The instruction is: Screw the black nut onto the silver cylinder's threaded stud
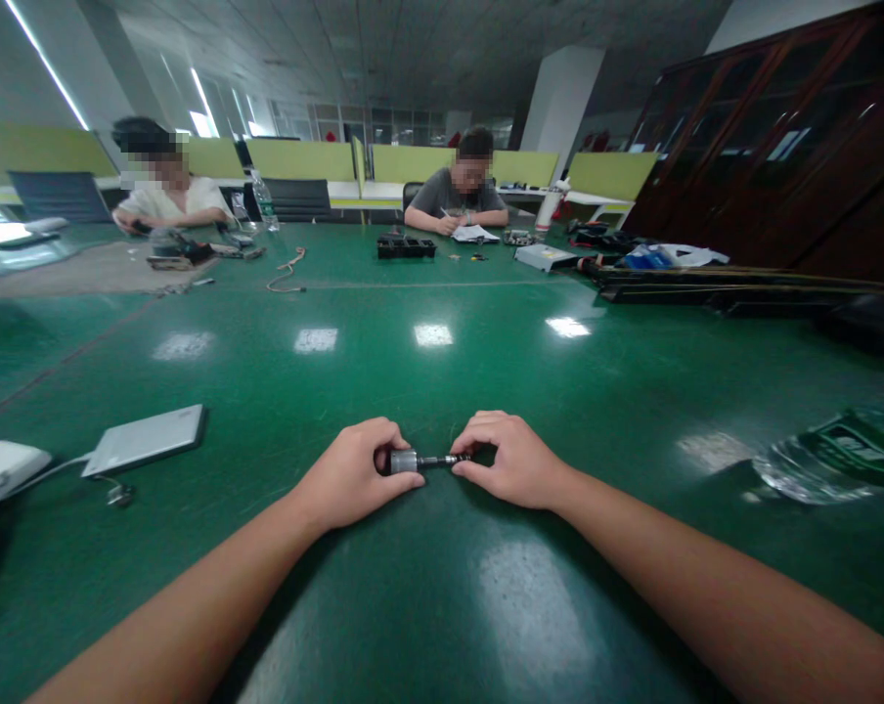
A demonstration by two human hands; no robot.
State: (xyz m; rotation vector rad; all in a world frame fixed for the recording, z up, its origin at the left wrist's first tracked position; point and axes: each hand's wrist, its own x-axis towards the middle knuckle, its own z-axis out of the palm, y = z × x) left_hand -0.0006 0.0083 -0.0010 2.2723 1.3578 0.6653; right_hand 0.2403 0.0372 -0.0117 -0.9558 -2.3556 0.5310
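Observation:
Between my two hands lies a small metal part [405, 461], a silver cylinder with a thin dark shaft running out to the right. My left hand [358, 471] is closed around the cylinder, thumb in front and fingers behind. The shaft's far end, which has dark ring-like pieces on it, sits in a pinch between the thumb and fingers of my right hand [511, 460]. The part is level, at or just above the green table [383, 362]; I cannot tell which. Its exact kind does not show.
To the left lie a silver slab-like device [147, 440] with a cable and a white case [6, 464]. A clear plastic bottle [838, 460] lies at the right. Farther back are a black tray [405, 247], a grey box [546, 257], long dark strips [706, 286] and two seated people.

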